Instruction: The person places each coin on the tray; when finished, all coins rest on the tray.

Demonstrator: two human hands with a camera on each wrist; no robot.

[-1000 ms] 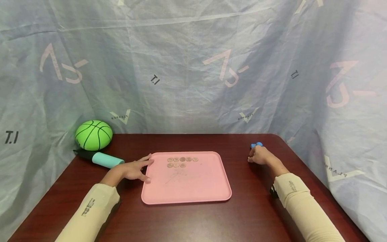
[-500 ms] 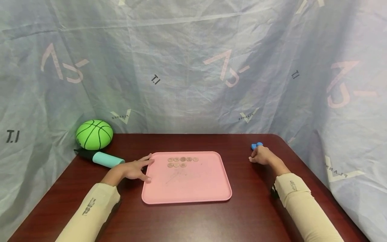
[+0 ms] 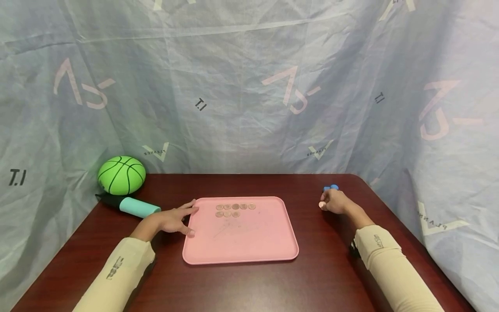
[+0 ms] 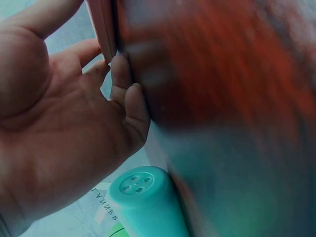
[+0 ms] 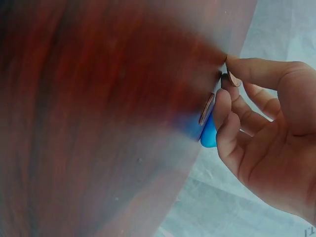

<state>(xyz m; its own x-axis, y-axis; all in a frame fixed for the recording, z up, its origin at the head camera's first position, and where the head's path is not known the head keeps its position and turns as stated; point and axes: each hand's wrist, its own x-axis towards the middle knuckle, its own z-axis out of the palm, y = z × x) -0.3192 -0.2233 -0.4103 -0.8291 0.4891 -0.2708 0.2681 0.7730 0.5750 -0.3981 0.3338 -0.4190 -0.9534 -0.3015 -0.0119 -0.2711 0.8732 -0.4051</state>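
At the right of the table, my right hand (image 3: 337, 202) pinches a copper-coloured coin (image 3: 322, 204) between thumb and fingertips. That coin (image 5: 233, 80) is tilted in the right wrist view, and more coin edges (image 5: 206, 108) show by the lower fingers, against the tabletop. My left hand (image 3: 171, 219) rests on the left rim of a pink tray (image 3: 249, 249), fingers spread, thumb over the edge. On the tray lie several coins (image 3: 235, 206) in two rows toward the back, the front row shorter. In the left wrist view my left hand (image 4: 64, 113) touches the tray's side (image 4: 102, 27).
A small blue object (image 3: 334, 187), partly hidden, sits just behind my right hand. Left of the tray lies a turquoise cylinder with a black end (image 3: 138, 207), close to my left forearm. A green basketball (image 3: 121, 175) stands behind it. Grey curtains (image 3: 241, 108) surround the table.
The coin at my right fingertips has come into clear view, its face turned toward the head camera. My left hand, the tray and its coins have stayed put.
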